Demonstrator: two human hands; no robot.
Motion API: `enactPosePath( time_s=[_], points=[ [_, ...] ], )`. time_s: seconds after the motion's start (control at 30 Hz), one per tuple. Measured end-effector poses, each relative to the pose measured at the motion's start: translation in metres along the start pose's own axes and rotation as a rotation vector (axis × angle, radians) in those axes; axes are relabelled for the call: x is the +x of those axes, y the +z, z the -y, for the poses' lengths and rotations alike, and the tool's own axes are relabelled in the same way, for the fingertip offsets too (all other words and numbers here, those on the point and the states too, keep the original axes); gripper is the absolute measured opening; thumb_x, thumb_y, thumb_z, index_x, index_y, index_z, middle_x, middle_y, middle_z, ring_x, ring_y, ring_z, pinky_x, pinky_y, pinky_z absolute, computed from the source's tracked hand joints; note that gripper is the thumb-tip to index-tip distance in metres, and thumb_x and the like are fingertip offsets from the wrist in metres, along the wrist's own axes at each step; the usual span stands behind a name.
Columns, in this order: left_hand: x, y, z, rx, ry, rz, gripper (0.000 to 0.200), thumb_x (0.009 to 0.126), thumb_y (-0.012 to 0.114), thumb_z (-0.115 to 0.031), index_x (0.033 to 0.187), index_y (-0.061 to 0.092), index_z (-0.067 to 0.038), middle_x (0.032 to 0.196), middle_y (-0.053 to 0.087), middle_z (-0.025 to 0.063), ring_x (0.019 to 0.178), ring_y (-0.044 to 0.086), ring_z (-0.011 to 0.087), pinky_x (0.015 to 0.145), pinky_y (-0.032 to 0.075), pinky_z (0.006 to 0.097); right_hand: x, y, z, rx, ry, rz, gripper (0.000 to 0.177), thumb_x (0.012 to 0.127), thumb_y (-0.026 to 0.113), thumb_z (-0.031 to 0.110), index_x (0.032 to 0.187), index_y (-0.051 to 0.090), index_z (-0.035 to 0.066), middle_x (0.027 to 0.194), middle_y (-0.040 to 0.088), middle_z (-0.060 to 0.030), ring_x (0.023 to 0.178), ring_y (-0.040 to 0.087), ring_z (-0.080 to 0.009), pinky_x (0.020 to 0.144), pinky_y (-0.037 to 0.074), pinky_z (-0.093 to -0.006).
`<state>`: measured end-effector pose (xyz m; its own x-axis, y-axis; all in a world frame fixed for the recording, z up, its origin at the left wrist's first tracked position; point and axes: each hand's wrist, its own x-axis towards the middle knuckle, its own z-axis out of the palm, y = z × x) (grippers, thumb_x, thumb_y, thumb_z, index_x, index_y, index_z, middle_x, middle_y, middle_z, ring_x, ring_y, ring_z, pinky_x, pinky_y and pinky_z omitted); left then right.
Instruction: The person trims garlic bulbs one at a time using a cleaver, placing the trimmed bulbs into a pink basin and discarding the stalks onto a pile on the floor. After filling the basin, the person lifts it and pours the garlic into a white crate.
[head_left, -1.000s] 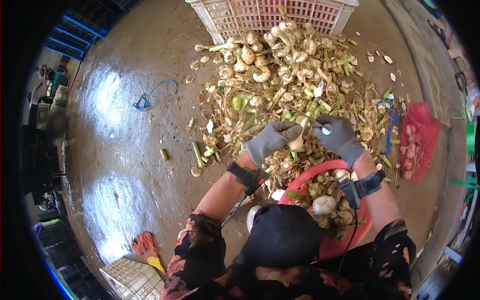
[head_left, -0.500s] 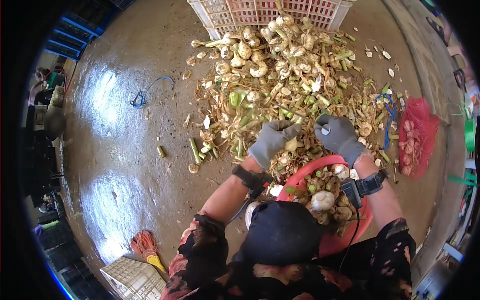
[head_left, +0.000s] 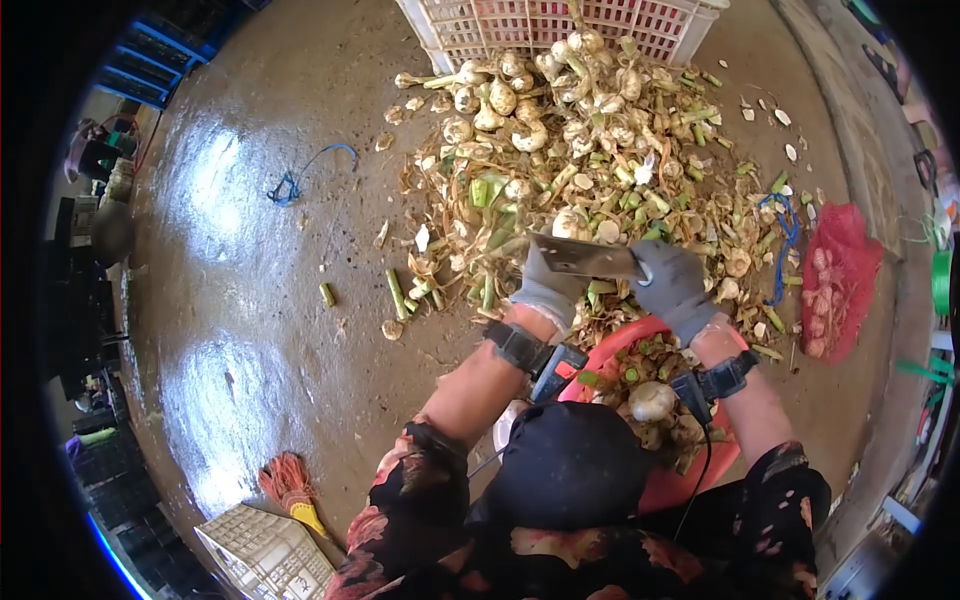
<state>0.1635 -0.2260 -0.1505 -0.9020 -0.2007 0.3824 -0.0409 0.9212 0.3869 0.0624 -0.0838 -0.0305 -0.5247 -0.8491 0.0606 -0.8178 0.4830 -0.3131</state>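
My gloved right hand (head_left: 672, 288) is closed round the handle of the knife (head_left: 588, 258), whose broad blade reaches across to my left hand (head_left: 550, 288). The blade hides my left fingers, so I cannot tell whether they are closed, or on what. A pale bulb (head_left: 571, 222) shows just beyond the blade, over the near part of the heap (head_left: 590, 140); whether my left fingers touch it, I cannot see. With steel this near the glove, I judge that the left fingertips should be tucked well clear of the edge, and any bulb gripped low and firmly, so it cannot roll under the stroke. A short, controlled cut, angled away from the left wrist, would serve better than a hard chop; going through the stalk rather than the flesh should leave a bulb whole. Close below my hands is the red tub (head_left: 598, 352), with a white bulb (head_left: 653, 402) among trimmed stalks. Past the heap stands the crate (head_left: 690, 35); off to my right lies the net bag (head_left: 845, 285).
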Motion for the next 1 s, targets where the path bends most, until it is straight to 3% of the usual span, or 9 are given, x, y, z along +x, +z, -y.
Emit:
enactPosePath(
  time_s=[0.07,0.13,0.3,0.4,0.5,0.6,0.8,0.97,1.0],
  points=[
    [-0.006,0.034,-0.003,-1.257,-0.485,-0.241,0.013,0.084,0.048,-0.019,0.085,0.059,-0.011,0.080,0.060,0.0056,0.079,0.056,0.0216,0.067,0.045,0.0334,0.006,0.003,0.012,0.017,0.019,0.009,0.020,0.068,0.062,0.022,0.084,0.057,0.012,0.075,0.060,-0.0100,0.068,0.060,-0.0299,0.061,0.046,-0.0389],
    [0.005,-0.029,-0.020,-0.328,-0.278,0.038,0.011,0.082,0.050,-0.016,0.087,0.059,-0.010,0.083,0.061,0.0073,0.080,0.057,0.0220,0.069,0.046,0.0324,0.011,0.005,0.015,0.023,0.033,0.028,0.020,0.067,0.062,0.022,0.084,0.056,0.012,0.077,0.060,-0.0102,0.068,0.060,-0.0301,0.061,0.046,-0.0395],
    [0.011,-0.042,-0.038,-0.823,-0.557,-0.222,0.018,0.075,0.050,-0.007,0.090,0.054,0.002,0.070,0.058,0.0127,0.057,0.055,0.0223,0.052,0.044,0.0301,0.015,0.018,-0.005,0.086,0.055,-0.001,0.015,0.070,0.059,0.020,0.083,0.057,0.012,0.077,0.060,-0.0112,0.071,0.060,-0.0311,0.063,0.046,-0.0398],
    [0.023,-0.082,-0.038,-1.202,-0.639,-0.064,0.011,0.076,0.050,-0.006,0.085,0.053,0.000,0.069,0.060,0.0083,0.059,0.057,0.0132,0.050,0.044,0.0261,0.019,0.002,-0.014,0.038,0.294,0.163,0.016,0.073,0.055,0.021,0.083,0.059,0.010,0.077,0.062,-0.0135,0.074,0.060,-0.0323,0.066,0.047,-0.0401],
    [0.042,-0.115,-0.035,-1.068,-0.276,-0.017,0.014,0.080,0.052,-0.009,0.091,0.056,-0.001,0.076,0.061,0.0055,0.066,0.057,0.0122,0.055,0.045,0.0227,0.011,0.008,-0.096,-0.075,0.575,0.095,0.024,0.076,0.053,0.027,0.087,0.062,0.008,0.081,0.062,-0.0168,0.078,0.060,-0.0329,0.070,0.048,-0.0394],
    [0.051,-0.095,-0.059,-1.534,0.008,0.645,0.033,0.079,0.058,-0.022,0.105,0.057,-0.001,0.094,0.063,0.0140,0.089,0.060,0.0216,0.078,0.046,0.0296,-0.006,-0.009,-0.095,0.042,0.668,0.072,0.028,0.075,0.055,0.031,0.088,0.063,0.008,0.081,0.063,-0.0165,0.077,0.061,-0.0310,0.069,0.048,-0.0373],
    [0.164,-0.076,0.043,0.325,-0.339,0.364,0.036,0.074,0.065,-0.021,0.108,0.059,-0.009,0.102,0.060,0.0137,0.098,0.057,0.0218,0.076,0.047,0.0336,-0.021,-0.001,-0.100,0.238,0.822,0.114,0.028,0.072,0.060,0.028,0.082,0.061,0.002,0.068,0.061,-0.0125,0.057,0.060,-0.0242,0.057,0.048,-0.0328],
    [0.154,-0.065,0.118,0.450,-0.408,0.722,0.025,0.076,0.061,-0.014,0.101,0.062,-0.007,0.076,0.062,0.0082,0.075,0.062,0.0156,0.056,0.047,0.0241,-0.015,-0.005,-0.085,0.706,0.943,0.162,0.023,0.072,0.063,0.019,0.075,0.056,-0.003,0.058,0.056,-0.0072,0.041,0.053,-0.0144,0.039,0.042,-0.0272],
    [0.145,-0.075,0.111,0.140,-0.560,0.671,0.027,0.078,0.058,-0.014,0.104,0.060,-0.007,0.074,0.060,0.0066,0.072,0.060,0.0144,0.055,0.046,0.0244,-0.012,-0.006,-0.083,0.732,0.932,0.176,0.023,0.072,0.063,0.018,0.076,0.056,-0.003,0.058,0.056,-0.0071,0.040,0.052,-0.0142,0.039,0.042,-0.0270]
  ],
)
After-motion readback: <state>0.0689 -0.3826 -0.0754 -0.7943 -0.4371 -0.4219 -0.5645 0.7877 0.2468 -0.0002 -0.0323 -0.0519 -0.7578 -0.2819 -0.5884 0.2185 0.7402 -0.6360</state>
